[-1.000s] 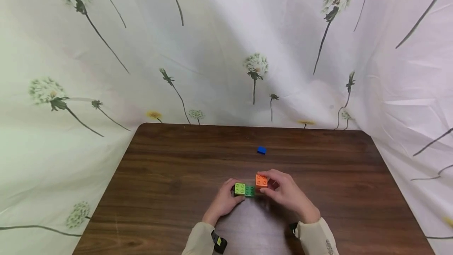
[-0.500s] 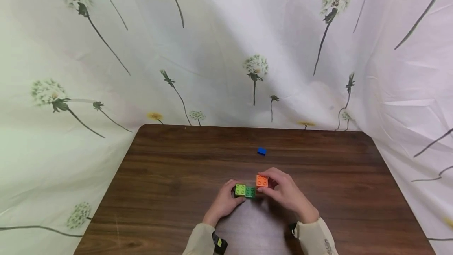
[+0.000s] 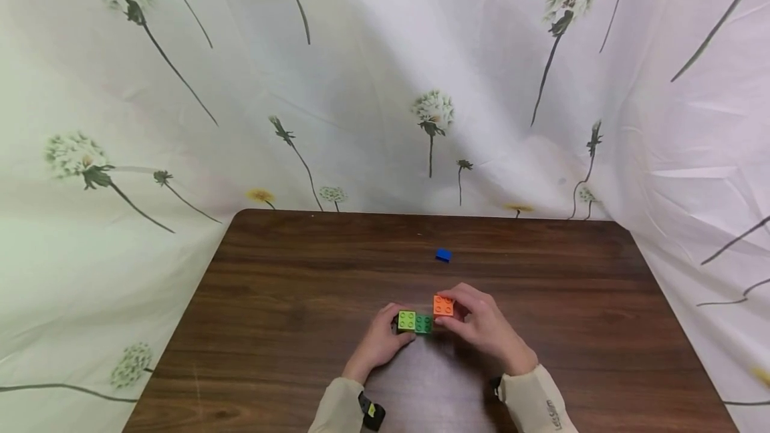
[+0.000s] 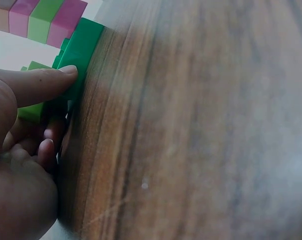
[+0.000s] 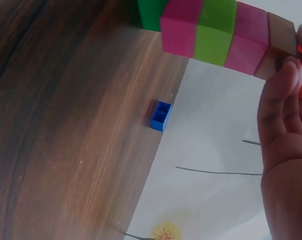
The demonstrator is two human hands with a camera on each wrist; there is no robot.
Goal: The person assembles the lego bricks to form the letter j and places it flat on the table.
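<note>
In the head view my left hand [image 3: 379,341] grips a long dark green brick [image 3: 424,324] with a light green brick [image 3: 406,321] on its left end. The left wrist view shows the thumb along the side of the dark green brick [image 4: 83,52], which lies on the table. My right hand [image 3: 488,327] pinches the orange brick [image 3: 443,305] topping a tower. From the right wrist, that tower reads pink [image 5: 179,30], light green [image 5: 215,32], pink [image 5: 248,40] and brown [image 5: 278,42] below the orange. Whether the tower touches the dark green brick I cannot tell.
A small blue brick [image 3: 443,255] lies farther back on the dark wooden table [image 3: 289,279]. Behind the table's far edge hangs a white cloth [image 3: 373,152] printed with dandelions. Its folds also flank both sides.
Both hands keep their grip on the bricks. Only a slight shift of the head view and a small settling of the right hand's fingers on the orange brick show.
</note>
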